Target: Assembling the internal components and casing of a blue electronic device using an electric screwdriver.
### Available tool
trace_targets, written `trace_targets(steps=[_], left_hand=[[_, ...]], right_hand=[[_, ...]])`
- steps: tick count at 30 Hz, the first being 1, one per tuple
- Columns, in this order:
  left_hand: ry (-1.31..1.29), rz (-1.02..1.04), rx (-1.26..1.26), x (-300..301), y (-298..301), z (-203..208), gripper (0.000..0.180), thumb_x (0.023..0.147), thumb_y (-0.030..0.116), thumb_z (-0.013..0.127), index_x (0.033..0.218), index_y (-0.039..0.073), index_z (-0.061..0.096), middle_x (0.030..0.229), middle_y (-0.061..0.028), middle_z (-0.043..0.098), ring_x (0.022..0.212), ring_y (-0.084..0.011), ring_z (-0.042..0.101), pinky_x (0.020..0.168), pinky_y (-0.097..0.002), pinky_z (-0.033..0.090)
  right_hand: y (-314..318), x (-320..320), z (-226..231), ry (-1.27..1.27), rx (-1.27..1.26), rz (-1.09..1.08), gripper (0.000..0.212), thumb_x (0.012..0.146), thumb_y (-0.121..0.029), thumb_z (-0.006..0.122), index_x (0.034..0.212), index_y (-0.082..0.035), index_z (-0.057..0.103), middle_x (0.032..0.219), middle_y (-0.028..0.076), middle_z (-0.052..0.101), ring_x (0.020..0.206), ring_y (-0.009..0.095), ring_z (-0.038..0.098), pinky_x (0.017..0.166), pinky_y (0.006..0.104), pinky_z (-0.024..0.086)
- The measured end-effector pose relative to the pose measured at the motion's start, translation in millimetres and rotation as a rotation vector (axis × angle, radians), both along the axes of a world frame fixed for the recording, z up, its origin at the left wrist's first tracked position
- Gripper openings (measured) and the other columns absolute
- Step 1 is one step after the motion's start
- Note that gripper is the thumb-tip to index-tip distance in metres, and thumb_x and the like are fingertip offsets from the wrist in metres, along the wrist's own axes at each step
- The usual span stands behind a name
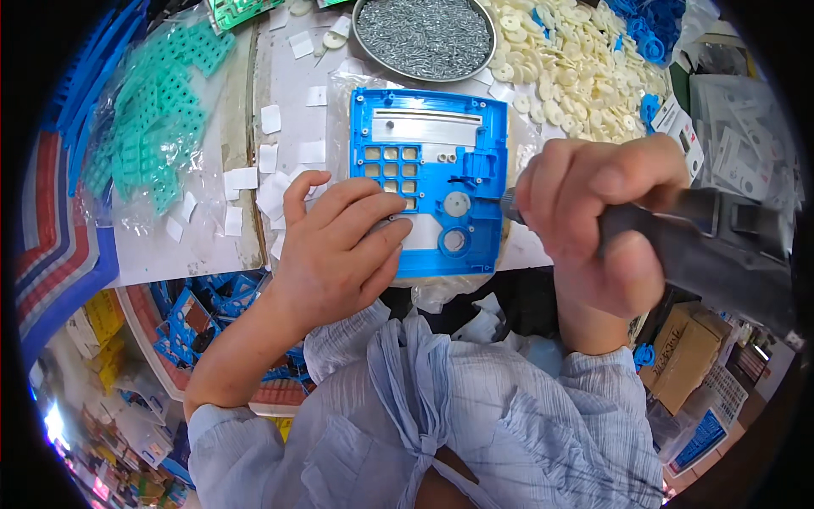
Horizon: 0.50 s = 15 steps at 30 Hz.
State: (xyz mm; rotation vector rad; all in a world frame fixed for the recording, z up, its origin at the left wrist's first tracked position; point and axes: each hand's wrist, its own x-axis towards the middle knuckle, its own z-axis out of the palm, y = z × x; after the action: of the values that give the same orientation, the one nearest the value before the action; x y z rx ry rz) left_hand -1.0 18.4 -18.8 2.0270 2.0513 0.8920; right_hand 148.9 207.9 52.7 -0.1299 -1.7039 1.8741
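A blue plastic housing (432, 106) lies on the table in front of me, its inner side up, with a grid of square openings, a slotted white strip and two round parts. My left hand (339, 237) rests with spread fingers over its lower left edge. In my right hand (602, 212) is a black power screwdriver (712, 242), held sideways with the fingers wrapped round its body. Its tip end points left at the housing's right edge; whether it touches cannot be made out.
A round metal dish (424, 38) of small screws stands beyond the housing. Cream discs (577, 76) are heaped at the far right, teal plastic parts (161, 119) at the left. White paper squares (269, 159) lie scattered between. Below the table's left edge, a tub (140, 310) holds blue parts.
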Motion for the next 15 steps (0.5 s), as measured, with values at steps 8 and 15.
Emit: trace_targets(steps=[8,15], left_hand=[[0.038,-0.028,-0.058,0.5,3.4,8.3,0.028,0.075,0.009,0.075,0.102,0.013,0.072,0.115,-0.0044,0.067,0.112,-0.0267,0.061,0.107,-0.0525,0.030],[0.000,-0.023,-0.104,10.5,10.8,11.7,0.035,0.072,0.014,0.078,0.107,0.016,0.072,0.112,-0.0052,0.062,0.108,-0.0268,0.060,0.106,-0.0533,0.029]], right_hand=[[65.5,17.9,15.8,0.090,0.127,0.155,0.044,0.100,-0.035,0.049,0.132,-0.006,0.054,0.072,-0.005,0.049,0.066,0.011,0.045,0.064,0.0291,0.038],[109.2,27.9,13.1,0.125,0.111,0.175,0.048,0.100,-0.031,0.040,0.135,-0.003,0.057,0.073,-0.005,0.047,0.069,0.011,0.042,0.069,0.0305,0.037]])
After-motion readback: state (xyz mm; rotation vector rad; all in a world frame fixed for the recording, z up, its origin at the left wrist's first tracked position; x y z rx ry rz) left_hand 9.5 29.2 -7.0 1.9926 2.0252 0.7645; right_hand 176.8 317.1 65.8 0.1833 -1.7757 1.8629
